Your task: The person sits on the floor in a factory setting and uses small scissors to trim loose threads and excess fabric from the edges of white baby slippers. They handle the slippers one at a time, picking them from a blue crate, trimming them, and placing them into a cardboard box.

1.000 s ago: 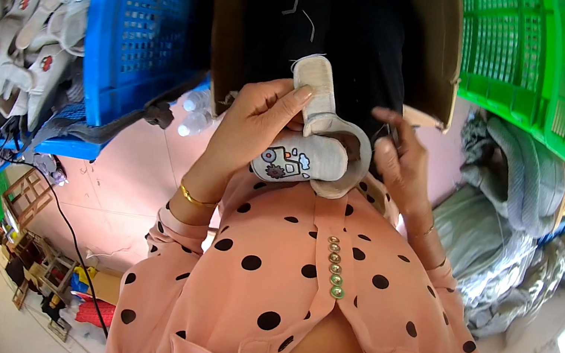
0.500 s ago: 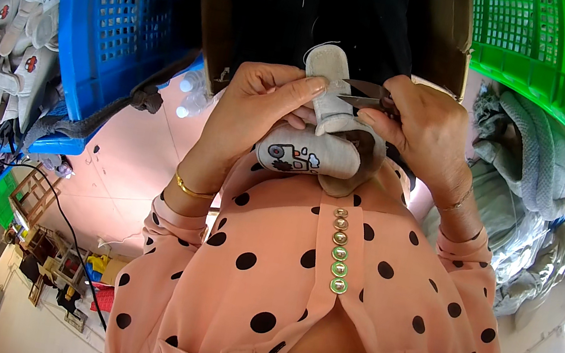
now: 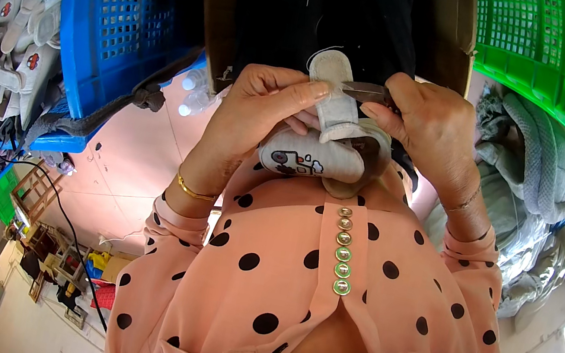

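My left hand [image 3: 257,108] pinches the edge of the upright pale flap of a small grey fabric shoe [image 3: 336,162] between thumb and fingers. A cartoon vehicle decorates the shoe's side, which lies just below my hands, close to the polka-dot shirt. A loose thread [image 3: 325,49] curls off the flap's rounded top. My right hand [image 3: 435,132] grips small dark scissors [image 3: 365,91]. Their blades are together, with the tip at the flap's right edge; the handles are mostly hidden in my fingers.
A blue plastic crate [image 3: 127,5] stands at the left, beside a heap of similar pale shoes [image 3: 14,46]. Green crates [image 3: 547,49] are at the upper right, above piled grey fabric [image 3: 528,155]. A cardboard box edge [image 3: 465,27] borders dark cloth [image 3: 312,8] beyond my hands.
The scissor blades were apart beside the flap and are now together at its edge. Both hands and the shoe have shifted slightly to the right.
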`<state>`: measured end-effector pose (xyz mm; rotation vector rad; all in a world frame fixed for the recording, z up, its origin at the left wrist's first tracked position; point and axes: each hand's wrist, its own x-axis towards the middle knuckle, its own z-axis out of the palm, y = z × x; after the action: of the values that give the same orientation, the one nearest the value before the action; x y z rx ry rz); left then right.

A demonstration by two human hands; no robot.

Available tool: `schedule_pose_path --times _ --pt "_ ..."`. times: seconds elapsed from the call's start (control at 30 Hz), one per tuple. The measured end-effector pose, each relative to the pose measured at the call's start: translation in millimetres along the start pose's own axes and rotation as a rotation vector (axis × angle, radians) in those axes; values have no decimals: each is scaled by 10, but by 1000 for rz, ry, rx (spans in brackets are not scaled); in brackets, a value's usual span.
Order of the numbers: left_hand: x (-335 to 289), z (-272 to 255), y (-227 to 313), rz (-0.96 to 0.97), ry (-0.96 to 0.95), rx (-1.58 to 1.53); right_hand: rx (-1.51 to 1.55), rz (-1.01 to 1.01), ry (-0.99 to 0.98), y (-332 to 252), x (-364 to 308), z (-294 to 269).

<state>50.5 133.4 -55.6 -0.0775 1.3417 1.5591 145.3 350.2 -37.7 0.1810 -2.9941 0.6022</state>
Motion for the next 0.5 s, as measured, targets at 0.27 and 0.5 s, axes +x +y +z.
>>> schedule_pose_path --times 0.27,0.5 --pt "15 -9 -18 37 -57 -7 -5 -33 -33 10 6 -22" --pt "-13 24 -53 29 -37 52 360 167 -119 88 -61 79"
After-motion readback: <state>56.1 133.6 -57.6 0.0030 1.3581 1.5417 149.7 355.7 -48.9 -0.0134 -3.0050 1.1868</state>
